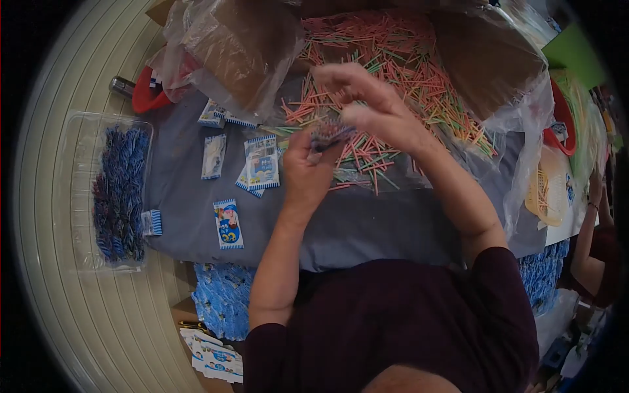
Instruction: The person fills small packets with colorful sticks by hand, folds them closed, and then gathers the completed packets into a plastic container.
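My left hand point(306, 171) is closed around a small, dark, multicoloured packet point(331, 136), whose exact kind is blurred. Just above and to the right of it, my right hand point(377, 108) is slightly smeared by motion, its thumb and fingers apart with nothing visible between them. Behind both hands spreads a heap of thin pink, green and yellow sticks point(419, 72), lying on clear plastic in an opened box. To the left, several blue-and-white printed sachets point(263, 162) lie on the grey cloth point(341, 229), one sachet point(228, 224) apart from the others near the front.
A clear plastic tray point(82, 196) holding stacked dark blue packets stands at the far left. Cardboard flaps point(255, 59) under clear plastic rise at the back. Red containers point(147, 92) sit either side. A yellow basket point(547, 190) and another person's arm point(590, 242) are at right.
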Motion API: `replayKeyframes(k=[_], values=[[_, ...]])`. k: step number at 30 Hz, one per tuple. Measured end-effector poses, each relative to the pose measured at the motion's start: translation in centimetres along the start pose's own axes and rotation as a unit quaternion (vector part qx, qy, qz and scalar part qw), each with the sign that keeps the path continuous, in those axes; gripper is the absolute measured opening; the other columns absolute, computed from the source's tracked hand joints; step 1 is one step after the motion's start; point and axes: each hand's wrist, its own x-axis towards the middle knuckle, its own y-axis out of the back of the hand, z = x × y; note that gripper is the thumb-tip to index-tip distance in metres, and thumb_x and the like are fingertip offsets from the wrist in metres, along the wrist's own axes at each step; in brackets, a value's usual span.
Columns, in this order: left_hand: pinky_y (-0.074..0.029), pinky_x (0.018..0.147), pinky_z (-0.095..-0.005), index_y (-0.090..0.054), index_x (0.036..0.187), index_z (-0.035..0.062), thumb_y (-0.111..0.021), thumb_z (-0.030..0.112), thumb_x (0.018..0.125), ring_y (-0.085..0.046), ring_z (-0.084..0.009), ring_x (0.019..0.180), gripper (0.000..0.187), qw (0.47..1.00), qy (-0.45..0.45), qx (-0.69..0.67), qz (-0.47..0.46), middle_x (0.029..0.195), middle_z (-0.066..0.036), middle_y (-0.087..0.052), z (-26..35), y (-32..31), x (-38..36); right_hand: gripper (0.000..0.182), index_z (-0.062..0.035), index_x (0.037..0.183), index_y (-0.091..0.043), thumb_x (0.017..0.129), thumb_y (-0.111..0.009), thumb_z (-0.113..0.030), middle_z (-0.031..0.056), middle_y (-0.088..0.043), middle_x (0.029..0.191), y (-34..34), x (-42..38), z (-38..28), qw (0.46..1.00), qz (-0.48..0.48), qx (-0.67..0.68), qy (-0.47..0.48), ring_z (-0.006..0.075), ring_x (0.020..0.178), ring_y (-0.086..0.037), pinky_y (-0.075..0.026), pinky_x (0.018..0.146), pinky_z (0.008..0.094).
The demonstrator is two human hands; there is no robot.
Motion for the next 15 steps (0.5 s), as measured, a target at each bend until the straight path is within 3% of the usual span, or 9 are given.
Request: replayKeyframes(k=[2,4,6,7,9,10,11,13,15], values=[[-0.050,0.076,-0.0259,-0.068,0.104,0.0014,-0.074,-0.004,0.079,-0.063,-0.0122,0.085,0.027,0.998,-0.038,0.046,-0.028,0.094,-0.004,-0.066,0.4,2.5,-1.4,0.041,-0.0059,0.117,-0.067,0.078,-0.075,-0.014,0.0094,-0.068,0.106,-0.4,-0.8,0.4,0.973,-0.165,-0.158,0.038,0.0282,0.099,-0.062,-0.048,0.083,0.0408],[-0.050,0.075,-0.0256,-0.069,0.104,0.0018,-0.073,-0.004,0.079,-0.063,-0.0121,0.084,0.026,0.991,-0.077,0.088,-0.063,0.093,-0.004,-0.066,1.5,5.4,-3.5,0.037,-0.0054,0.115,-0.067,0.079,-0.074,-0.012,0.0100,-0.068,0.099,-2.1,-2.0,-0.1,0.978,-0.184,-0.086,0.037,0.0271,0.092,-0.062,-0.048,0.079,0.0397],[-0.051,0.076,-0.0248,-0.068,0.103,-0.0005,-0.072,-0.005,0.081,-0.065,-0.0122,0.085,0.023,0.989,0.123,0.054,-0.058,0.095,-0.004,-0.067,3.3,8.2,-5.8,0.035,-0.0058,0.115,-0.068,0.080,-0.073,-0.008,0.0101,-0.068,0.090,-1.2,-1.7,-1.2,0.964,-0.260,-0.029,-0.043,0.0216,0.078,-0.064,-0.050,0.072,0.0365],[-0.051,0.076,-0.0248,-0.068,0.103,-0.0005,-0.072,-0.005,0.081,-0.065,-0.0122,0.085,0.023,0.989,0.126,0.056,-0.053,0.095,-0.004,-0.067,4.3,9.0,-5.6,0.035,-0.0058,0.115,-0.068,0.080,-0.073,-0.008,0.0101,-0.068,0.090,-0.3,-1.7,-0.5,0.963,-0.264,-0.025,-0.042,0.0216,0.078,-0.064,-0.050,0.072,0.0365],[-0.051,0.076,-0.0239,-0.067,0.102,-0.0035,-0.070,-0.009,0.081,-0.065,-0.0119,0.088,0.022,0.983,0.172,-0.066,0.025,0.098,-0.005,-0.068,6.4,10.5,-6.0,0.041,-0.0076,0.120,-0.067,0.080,-0.073,-0.008,0.0082,-0.068,0.092,0.8,-1.5,1.2,0.983,-0.117,0.012,-0.139,0.0170,0.076,-0.063,-0.051,0.070,0.0330],[-0.052,0.078,-0.0251,-0.066,0.102,-0.0059,-0.068,-0.012,0.081,-0.065,-0.0117,0.091,0.022,0.989,0.133,-0.059,0.004,0.100,-0.006,-0.069,5.6,10.9,-5.9,0.044,-0.0095,0.125,-0.065,0.081,-0.072,-0.007,0.0063,-0.068,0.097,1.1,-0.6,0.1,0.979,-0.100,-0.125,-0.124,0.0148,0.080,-0.063,-0.051,0.074,0.0304],[-0.052,0.078,-0.0251,-0.066,0.102,-0.0059,-0.068,-0.012,0.081,-0.065,-0.0117,0.091,0.022,0.990,0.131,-0.054,0.014,0.100,-0.006,-0.069,5.2,10.4,-5.7,0.044,-0.0095,0.125,-0.065,0.081,-0.072,-0.007,0.0063,-0.068,0.097,0.4,0.1,-0.5,0.980,-0.107,-0.120,-0.117,0.0148,0.080,-0.063,-0.051,0.074,0.0304],[-0.052,0.080,-0.0256,-0.067,0.103,-0.0032,-0.069,-0.012,0.080,-0.065,-0.0114,0.091,0.025,0.992,0.104,-0.070,0.000,0.097,-0.005,-0.069,4.3,7.9,-5.2,0.047,-0.0080,0.127,-0.063,0.081,-0.071,-0.006,0.0066,-0.066,0.103,-1.5,0.4,-2.0,0.996,-0.051,-0.041,0.053,0.0161,0.082,-0.063,-0.052,0.075,0.0300],[-0.052,0.079,-0.0251,-0.068,0.103,-0.0015,-0.070,-0.011,0.079,-0.065,-0.0113,0.089,0.027,0.997,0.045,-0.060,-0.002,0.096,-0.005,-0.068,2.8,6.3,-4.3,0.047,-0.0065,0.128,-0.062,0.082,-0.071,-0.007,0.0072,-0.065,0.108,-3.6,0.3,-3.4,0.994,-0.089,0.004,0.069,0.0170,0.084,-0.063,-0.052,0.078,0.0309]])
